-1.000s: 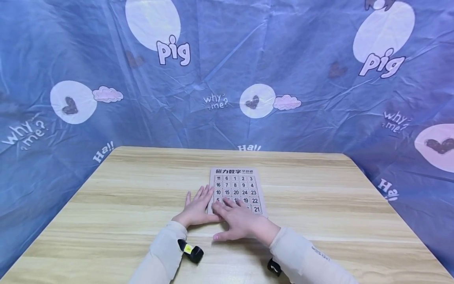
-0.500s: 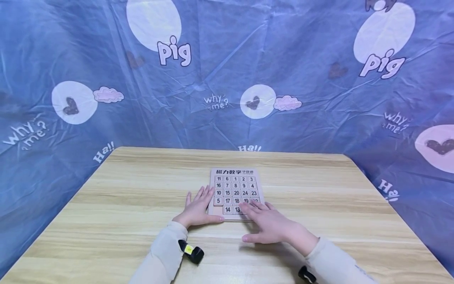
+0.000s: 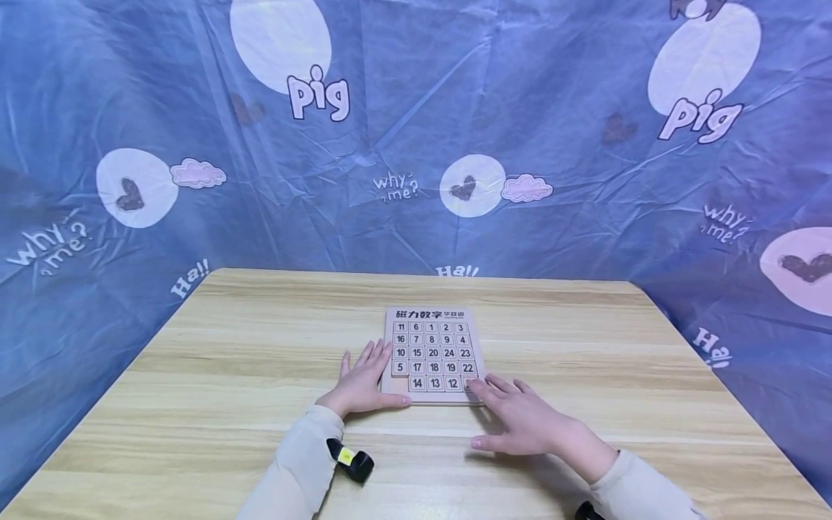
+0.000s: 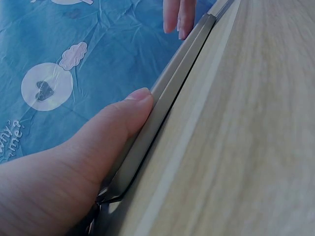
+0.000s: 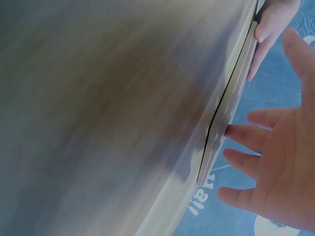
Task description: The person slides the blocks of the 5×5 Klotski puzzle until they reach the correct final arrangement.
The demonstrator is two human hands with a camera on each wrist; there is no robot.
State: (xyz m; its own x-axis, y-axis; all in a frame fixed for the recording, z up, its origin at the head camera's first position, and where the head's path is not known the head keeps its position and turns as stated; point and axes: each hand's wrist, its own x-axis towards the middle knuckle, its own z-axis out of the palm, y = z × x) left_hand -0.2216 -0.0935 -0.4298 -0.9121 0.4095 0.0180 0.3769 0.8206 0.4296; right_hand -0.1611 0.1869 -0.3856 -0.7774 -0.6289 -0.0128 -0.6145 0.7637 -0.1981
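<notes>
A number sliding puzzle [image 3: 432, 396] lies flat on the table, its printed number tiles in rows under a line of Chinese lettering. A bare tile space [image 3: 399, 386] shows at its lower left corner, left of tile 14. My left hand [image 3: 360, 385] rests at that corner with fingers straight along the left side and thumb [image 4: 139, 101] against the front edge. My right hand [image 3: 528, 419] is spread, a fingertip over the lower right tile and partly hiding it. In the right wrist view, one finger [image 5: 243, 136] meets the board's edge while the others stay apart from it.
The wood-grain table [image 3: 260, 318] extends around the puzzle on all sides. Behind it hangs a wrinkled blue cloth [image 3: 403, 238] with printed words, hearts and clouds. A black wrist camera [image 3: 354, 462] sits on the left sleeve.
My right hand has slid rightward along the bottom row, from the lower left of the puzzle to its lower right corner, uncovering the bare space and tiles. The left hand stays put.
</notes>
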